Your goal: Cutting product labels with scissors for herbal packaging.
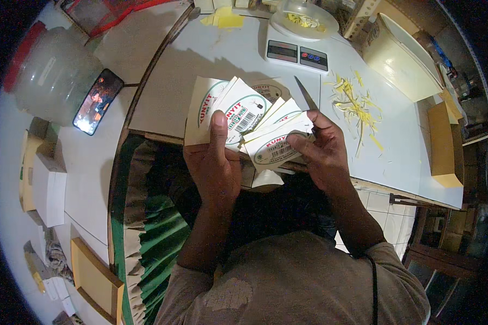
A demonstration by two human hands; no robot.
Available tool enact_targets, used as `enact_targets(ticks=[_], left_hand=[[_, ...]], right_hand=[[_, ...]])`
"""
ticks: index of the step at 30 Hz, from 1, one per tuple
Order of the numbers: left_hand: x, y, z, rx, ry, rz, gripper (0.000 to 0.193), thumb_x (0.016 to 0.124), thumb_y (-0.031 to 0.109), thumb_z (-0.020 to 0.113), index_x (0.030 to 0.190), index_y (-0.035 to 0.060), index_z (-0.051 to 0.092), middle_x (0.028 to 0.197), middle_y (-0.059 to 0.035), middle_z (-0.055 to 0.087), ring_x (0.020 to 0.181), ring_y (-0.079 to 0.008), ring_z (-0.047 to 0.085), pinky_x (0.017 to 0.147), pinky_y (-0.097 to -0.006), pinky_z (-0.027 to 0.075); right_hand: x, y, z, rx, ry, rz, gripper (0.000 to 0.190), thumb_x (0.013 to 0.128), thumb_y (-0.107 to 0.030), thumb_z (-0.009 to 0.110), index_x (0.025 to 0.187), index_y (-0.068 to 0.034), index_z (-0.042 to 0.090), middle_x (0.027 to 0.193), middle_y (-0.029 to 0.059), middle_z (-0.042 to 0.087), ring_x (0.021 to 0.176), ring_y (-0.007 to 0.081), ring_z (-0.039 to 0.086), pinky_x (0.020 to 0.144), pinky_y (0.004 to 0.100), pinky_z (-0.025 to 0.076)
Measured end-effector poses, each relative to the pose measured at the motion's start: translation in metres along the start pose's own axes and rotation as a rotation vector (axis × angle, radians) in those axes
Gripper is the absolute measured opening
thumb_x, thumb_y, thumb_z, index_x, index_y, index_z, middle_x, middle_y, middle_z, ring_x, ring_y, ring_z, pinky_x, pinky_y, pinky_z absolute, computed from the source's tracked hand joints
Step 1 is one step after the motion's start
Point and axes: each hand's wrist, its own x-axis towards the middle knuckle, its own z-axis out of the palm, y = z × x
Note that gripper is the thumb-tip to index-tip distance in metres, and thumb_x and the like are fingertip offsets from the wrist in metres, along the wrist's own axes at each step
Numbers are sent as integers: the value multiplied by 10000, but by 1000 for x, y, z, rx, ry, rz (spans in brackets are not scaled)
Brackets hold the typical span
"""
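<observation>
My left hand (pixel 217 166) grips a fanned bundle of white paper labels (pixel 244 109), its thumb pressed on their front. The labels bear a green oval, red lettering and a barcode. My right hand (pixel 325 150) pinches another group of labels (pixel 274 146) between thumb and fingers, overlapping the first bundle. From beside the right index finger a pointed metal blade (pixel 305 92) sticks out; its handle is hidden by the hand. Partly covered behind the bundle, a further printed label (pixel 266 90) lies on the white tabletop (pixel 227 48).
Yellow and white paper trimmings (pixel 356 105) lie at right. Beyond stands a digital scale (pixel 297 55) with a plastic bowl (pixel 305 24) of scraps. A cream bin (pixel 402 57) and cardboard box (pixel 443 146) edge the right. A lit phone (pixel 98 101) leans against a clear jar (pixel 57 73) at left.
</observation>
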Motion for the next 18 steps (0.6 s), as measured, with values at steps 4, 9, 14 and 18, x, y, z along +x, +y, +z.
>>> enact_targets(ticks=[4,9,14,18], left_hand=[[6,-17,-18,325,-36,301,286,889,50,589,1132,-81,514,1030,-167,622,949,-202,646,817,-309,553],[0,-3,1,2,23,60,320,838,8,625,1125,-82,517,1025,-176,621,948,-198,644,816,-304,545],[-1,-9,-9,272,-21,215,338,835,39,641,1120,-87,511,1028,-187,616,942,-207,646,804,-312,559],[0,-12,-17,615,-50,432,342,863,80,635,1129,-89,501,1045,-192,611,944,-216,647,804,-323,573]], right_hand=[[1,1,2,59,-24,3,290,826,-25,669,1085,17,544,1003,87,623,937,135,604,836,283,507],[2,0,5,113,-46,15,289,834,-16,656,1093,9,530,1014,92,625,944,133,608,843,277,506],[1,-4,13,104,-41,12,279,834,13,623,1091,18,515,1004,129,639,925,165,631,845,308,508],[1,-3,6,25,-19,-24,304,823,20,629,1105,19,515,1016,120,639,938,164,626,855,311,502]])
